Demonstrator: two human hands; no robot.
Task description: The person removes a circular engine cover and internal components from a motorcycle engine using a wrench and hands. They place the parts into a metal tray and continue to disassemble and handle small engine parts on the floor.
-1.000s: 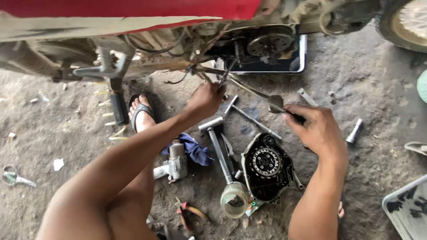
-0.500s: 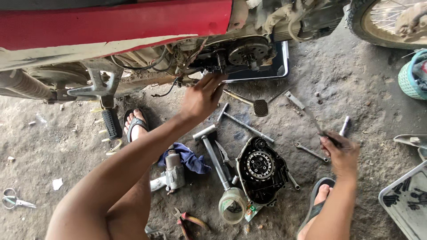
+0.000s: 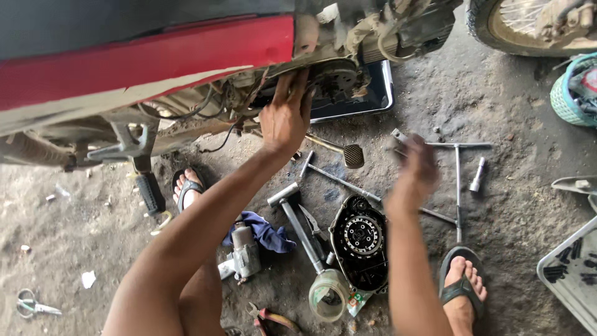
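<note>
Place: a rough motorcycle repair workshop, set on bare ground.
Floor: stained, dusty concrete [image 3: 510, 205] is seen, strewn with grit and scraps.
Vehicle: a red motorcycle [image 3: 155, 56] is parked at the far side, its engine [image 3: 339, 78] left exposed; a spoked wheel [image 3: 528, 25] is seen far right.
Removed part: a black engine cover [image 3: 360, 242] is laid on the floor.
Tools: a T-handle wrench [image 3: 458, 180], hammer [image 3: 298, 227], impact wrench [image 3: 244, 255], pliers [image 3: 270, 317] and scissors [image 3: 34, 305] are scattered about.
Trays: a drip tray [image 3: 373, 99] is placed under the engine; a parts tray [image 3: 572, 274] is set near right.

Scissors [image 3: 30, 305] far left – blue rag [image 3: 264, 232], pliers [image 3: 272, 318] (red grips), 1 socket [image 3: 477, 175].
</note>
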